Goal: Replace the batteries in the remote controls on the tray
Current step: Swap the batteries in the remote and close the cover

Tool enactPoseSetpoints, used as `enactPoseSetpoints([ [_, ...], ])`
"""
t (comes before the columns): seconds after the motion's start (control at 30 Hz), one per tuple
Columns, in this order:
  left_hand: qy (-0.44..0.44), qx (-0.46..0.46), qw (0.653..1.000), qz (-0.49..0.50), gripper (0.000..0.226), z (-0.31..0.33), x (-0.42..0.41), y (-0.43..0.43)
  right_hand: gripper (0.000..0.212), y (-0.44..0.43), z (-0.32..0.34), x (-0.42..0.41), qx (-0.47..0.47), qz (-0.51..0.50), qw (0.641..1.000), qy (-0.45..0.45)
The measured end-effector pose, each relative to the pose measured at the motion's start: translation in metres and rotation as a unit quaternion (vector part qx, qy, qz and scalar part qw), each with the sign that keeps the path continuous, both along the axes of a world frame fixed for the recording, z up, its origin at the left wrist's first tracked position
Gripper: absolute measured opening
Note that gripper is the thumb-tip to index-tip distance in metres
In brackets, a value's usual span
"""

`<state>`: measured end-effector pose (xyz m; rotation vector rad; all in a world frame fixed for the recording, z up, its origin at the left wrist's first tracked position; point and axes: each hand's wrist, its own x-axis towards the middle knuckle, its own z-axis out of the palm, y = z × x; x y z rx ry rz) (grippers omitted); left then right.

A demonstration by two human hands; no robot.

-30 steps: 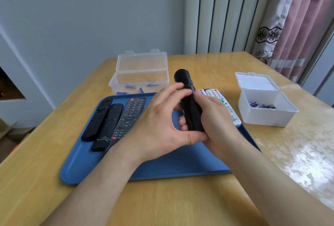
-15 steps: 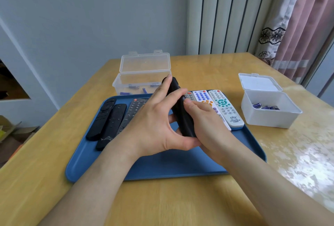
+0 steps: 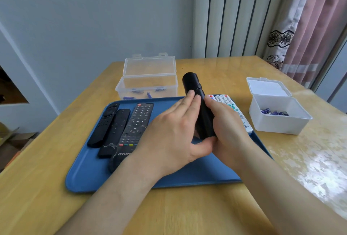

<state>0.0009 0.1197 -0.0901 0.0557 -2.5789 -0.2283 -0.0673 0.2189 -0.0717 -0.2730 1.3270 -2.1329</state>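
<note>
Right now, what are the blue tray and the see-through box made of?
The blue tray looks like smooth matte plastic, with a moulded rounded rim. The see-through box seems to be clear glossy plastic: batteries show through its shiny walls.

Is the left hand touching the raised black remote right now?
Touching. In the head view the left hand lays straight fingers flat against the black remote, no gap; the right hand grips its other side.
</note>
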Motion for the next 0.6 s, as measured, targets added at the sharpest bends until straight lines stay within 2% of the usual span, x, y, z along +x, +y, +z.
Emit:
enactPoseSetpoints([
  [0.2,0.03,0.001,1.0,-0.004,0.079,-0.003,-0.002,0.004,0.033,0.0,-0.005,-0.004,0.028,0.001,0.999,0.03],
  [0.37,0.004,0.196,0.98,-0.045,0.087,0.003,-0.002,-0.008,0.031,0.002,-0.004,-0.006,0.037,0.037,0.994,0.094],
  [0.4,-0.012,0.251,0.967,-0.051,0.091,0.004,-0.002,-0.012,0.03,0.002,-0.003,-0.007,0.044,0.051,0.991,0.113],
  [0.47,-0.014,0.412,0.908,-0.075,0.096,0.01,-0.002,-0.022,0.03,0.006,0.001,-0.01,0.059,0.093,0.984,0.141],
  [0.53,0.058,0.526,0.847,-0.055,0.082,0.013,-0.002,-0.036,0.03,0.011,0.005,-0.013,0.072,0.169,0.971,0.155],
  [0.6,0.084,0.592,0.801,-0.03,0.055,0.015,-0.001,-0.045,0.032,0.014,0.006,-0.012,0.098,0.229,0.955,0.162],
])
